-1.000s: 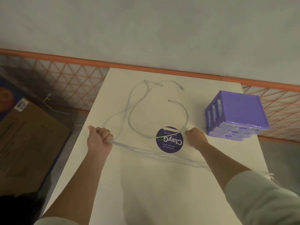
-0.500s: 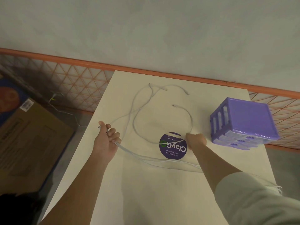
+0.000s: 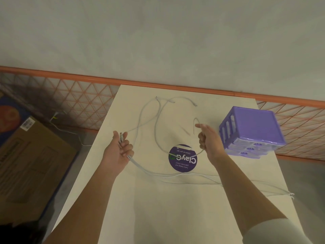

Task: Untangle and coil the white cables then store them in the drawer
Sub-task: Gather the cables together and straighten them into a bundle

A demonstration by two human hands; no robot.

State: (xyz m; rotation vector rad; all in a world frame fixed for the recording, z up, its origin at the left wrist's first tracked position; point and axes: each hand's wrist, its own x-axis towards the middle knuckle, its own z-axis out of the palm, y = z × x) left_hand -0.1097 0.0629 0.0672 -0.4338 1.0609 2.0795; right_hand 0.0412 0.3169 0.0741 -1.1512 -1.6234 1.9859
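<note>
Since 1 second ago both hands have lifted off the surface (image 3: 175, 208). Left hand (image 3: 119, 150) turned palm-up, fingers curled round a bundle of white cables (image 3: 158, 174) trailing right across the surface. Right hand (image 3: 208, 140) pinches 1 cable loop beside the purple drawer unit (image 3: 249, 127), near a round sticker (image 3: 182, 158).

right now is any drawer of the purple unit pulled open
No, the drawers of the purple unit all sit flush in its front, and neither hand is touching it.
</note>
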